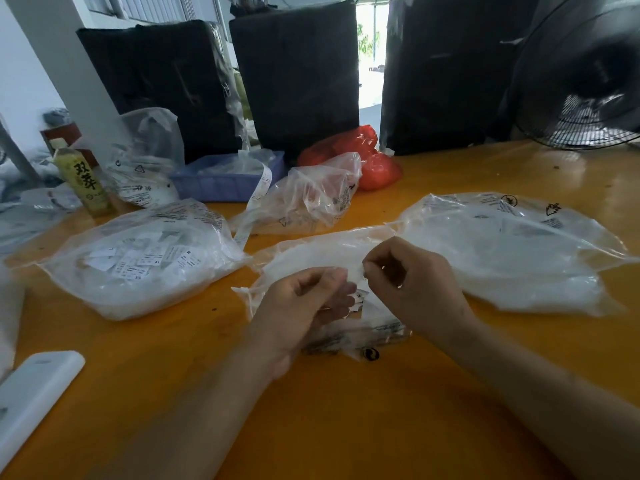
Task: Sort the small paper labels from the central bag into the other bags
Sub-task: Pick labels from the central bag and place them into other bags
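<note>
The central clear plastic bag (322, 251) lies on the yellow table just beyond my hands, with small white paper labels (362, 296) showing at its mouth. My left hand (304, 306) has curled fingers holding labels over the bag's near end. Close beside it, my right hand (405, 278) pinches a small label between thumb and fingertips. A clear bag (138, 268) full of labels sits to the left. A larger clear bag (512, 251) lies to the right. Another crumpled clear bag (304, 199) stands behind the central one.
A blue tray (225, 178), a green bottle (85, 181), a red bag (367, 157) and another clear bag (145, 157) stand at the back. Black bundles (298, 74) wall the far edge. A fan (585, 81) is at the right. A white box (31, 393) lies near left.
</note>
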Motion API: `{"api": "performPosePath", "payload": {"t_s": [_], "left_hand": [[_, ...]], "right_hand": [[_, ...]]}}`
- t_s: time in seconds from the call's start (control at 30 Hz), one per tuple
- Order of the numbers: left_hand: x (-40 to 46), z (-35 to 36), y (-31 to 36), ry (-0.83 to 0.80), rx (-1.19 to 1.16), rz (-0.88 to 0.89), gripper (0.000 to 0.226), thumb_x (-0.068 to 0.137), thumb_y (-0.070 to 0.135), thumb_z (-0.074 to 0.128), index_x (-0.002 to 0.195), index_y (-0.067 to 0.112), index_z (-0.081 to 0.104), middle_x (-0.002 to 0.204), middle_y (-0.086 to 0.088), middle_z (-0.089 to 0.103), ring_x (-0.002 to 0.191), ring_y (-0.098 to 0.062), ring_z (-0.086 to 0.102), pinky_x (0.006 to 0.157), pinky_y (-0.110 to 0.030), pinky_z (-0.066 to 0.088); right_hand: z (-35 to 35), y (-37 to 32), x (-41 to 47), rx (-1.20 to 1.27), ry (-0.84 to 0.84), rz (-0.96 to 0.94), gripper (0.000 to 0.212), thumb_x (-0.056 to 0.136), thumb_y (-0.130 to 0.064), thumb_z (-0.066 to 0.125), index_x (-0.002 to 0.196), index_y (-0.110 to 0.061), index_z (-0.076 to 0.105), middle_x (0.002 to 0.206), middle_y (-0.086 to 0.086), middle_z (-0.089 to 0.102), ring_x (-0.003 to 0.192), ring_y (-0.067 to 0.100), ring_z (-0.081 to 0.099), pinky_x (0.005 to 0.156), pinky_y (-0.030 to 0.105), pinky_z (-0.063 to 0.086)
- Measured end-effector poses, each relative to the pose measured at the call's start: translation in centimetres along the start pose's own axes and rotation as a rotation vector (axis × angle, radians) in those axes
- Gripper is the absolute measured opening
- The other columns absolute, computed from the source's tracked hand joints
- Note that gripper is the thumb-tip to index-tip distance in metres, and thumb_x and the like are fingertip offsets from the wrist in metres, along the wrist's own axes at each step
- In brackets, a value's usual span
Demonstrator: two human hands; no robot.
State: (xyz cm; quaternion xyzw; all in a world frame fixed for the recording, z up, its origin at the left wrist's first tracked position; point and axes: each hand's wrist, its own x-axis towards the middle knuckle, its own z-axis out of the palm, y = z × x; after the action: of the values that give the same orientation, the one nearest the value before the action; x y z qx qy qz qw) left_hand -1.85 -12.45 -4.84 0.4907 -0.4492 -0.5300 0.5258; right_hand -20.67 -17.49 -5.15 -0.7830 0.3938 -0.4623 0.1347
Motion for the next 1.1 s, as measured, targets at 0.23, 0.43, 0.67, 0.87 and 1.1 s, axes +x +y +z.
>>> {"api": "performPosePath", "payload": {"t_s": [0.23, 0.43, 0.67, 0.87, 1.1], "left_hand": [[0.1, -0.4, -0.4, 0.007, 0.12, 0.105, 0.025, 0.073, 0.033, 0.086, 0.097, 0.028, 0.081, 0.091, -0.002, 0.08, 0.082, -0.016, 0.076, 0.073, -0.022, 0.061], [0.2, -0.4, -0.8, 0.092, 0.147, 0.051, 0.018, 0.077, 0.032, 0.088, 0.093, 0.027, 0.081, 0.091, -0.004, 0.081, 0.088, -0.02, 0.079, 0.078, -0.026, 0.061], [0.2, -0.4, -0.2, 0.132, -0.09, 0.005, 0.017, 0.069, 0.033, 0.086, 0.083, 0.023, 0.084, 0.089, -0.005, 0.077, 0.083, -0.014, 0.073, 0.073, -0.028, 0.061], [0.7, -0.6, 0.1, 0.094, -0.244, 0.047, 0.02, 0.086, 0.022, 0.075, 0.092, 0.003, 0.073, 0.112, -0.016, 0.079, 0.112, -0.019, 0.075, 0.083, -0.031, 0.061], [0.9, -1.2, -0.3, 0.13, -0.215, 0.026, 0.009, 0.095, 0.01, 0.07, 0.096, 0.018, 0.065, 0.111, -0.009, 0.081, 0.096, -0.016, 0.078, 0.076, -0.031, 0.056]], "right_hand": [[0.2, -1.1, 0.2, 0.446, -0.268, 0.354, 0.037, 0.092, -0.059, 0.059, 0.117, -0.033, 0.064, 0.095, -0.013, 0.073, 0.074, 0.008, 0.07, 0.063, 0.024, 0.056], [0.4, -0.7, -0.1, 0.354, -0.226, 0.323, 0.011, 0.095, -0.037, 0.07, 0.09, -0.027, 0.071, 0.076, -0.007, 0.072, 0.061, 0.006, 0.064, 0.058, 0.019, 0.051], [0.4, -1.1, -0.2, 0.29, -0.254, 0.353, 0.022, 0.097, -0.044, 0.065, 0.084, -0.026, 0.071, 0.072, -0.011, 0.073, 0.056, 0.003, 0.062, 0.053, 0.016, 0.047], [0.7, -0.6, 0.3, 0.03, -0.167, 0.297, 0.025, 0.099, -0.049, 0.057, 0.089, -0.031, 0.071, 0.071, -0.02, 0.069, 0.059, -0.001, 0.061, 0.051, 0.01, 0.042], [0.4, 0.4, 0.6, -0.491, -0.304, 0.047, 0.024, 0.104, -0.023, 0.054, 0.125, -0.022, 0.067, 0.12, -0.001, 0.065, 0.102, 0.02, 0.064, 0.088, 0.035, 0.056]]}}
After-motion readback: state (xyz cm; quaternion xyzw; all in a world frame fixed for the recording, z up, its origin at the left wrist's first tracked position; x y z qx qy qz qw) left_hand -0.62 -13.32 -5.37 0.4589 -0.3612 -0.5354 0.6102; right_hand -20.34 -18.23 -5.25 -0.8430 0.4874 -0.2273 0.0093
